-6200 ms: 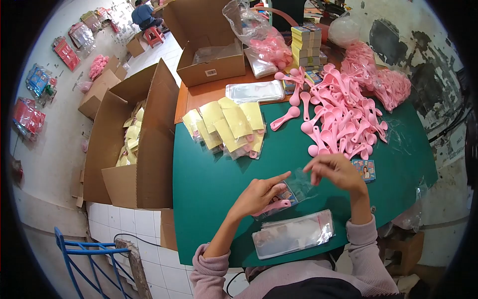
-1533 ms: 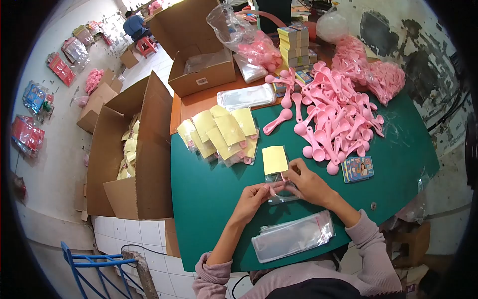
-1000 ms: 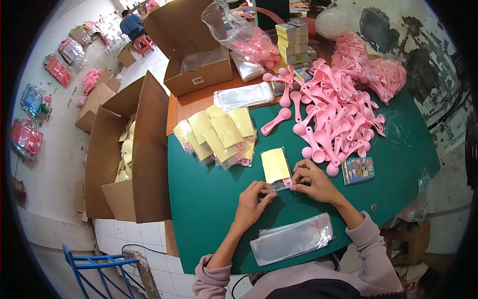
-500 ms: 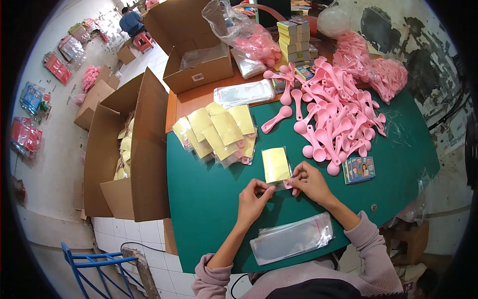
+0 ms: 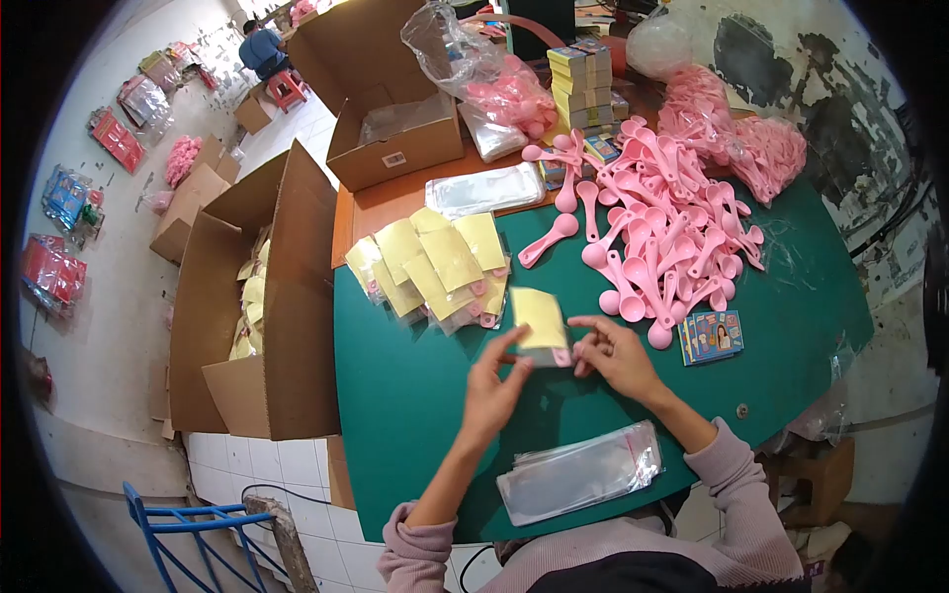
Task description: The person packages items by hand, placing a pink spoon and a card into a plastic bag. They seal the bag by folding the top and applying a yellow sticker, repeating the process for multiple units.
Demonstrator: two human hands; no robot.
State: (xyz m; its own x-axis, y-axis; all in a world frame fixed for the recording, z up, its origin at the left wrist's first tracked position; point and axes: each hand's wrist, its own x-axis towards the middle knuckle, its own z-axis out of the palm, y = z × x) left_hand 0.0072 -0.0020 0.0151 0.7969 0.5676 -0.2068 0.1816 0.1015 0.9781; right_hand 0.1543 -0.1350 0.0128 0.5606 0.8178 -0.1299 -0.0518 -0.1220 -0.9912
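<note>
A clear plastic packet with a yellow card [image 5: 537, 318] and a bit of pink plastic at its lower corner is held over the green table, slightly blurred. My left hand [image 5: 494, 383] grips its lower left edge between thumb and fingers. Close by the packet's right edge, my right hand [image 5: 618, 358] has its index finger stretched out and apart from the thumb. Up and to the left lies a pile of similar packets [image 5: 435, 267]. Below my hands is a stack of clear plastic bags [image 5: 581, 474].
Pink measuring spoons [image 5: 682, 227] are heaped at the right, with small printed cards [image 5: 712, 337] in front. An open cardboard box [image 5: 297, 296] of packets stands left of the table. Banded card stacks [image 5: 581, 84] and another box [image 5: 395, 148] are behind. A person [image 5: 262, 51] sits far back.
The packet has shifted slightly left and tilted. My left hand's fingers have moved up its side, and my right hand's fingers have come off the lower right corner and spread.
</note>
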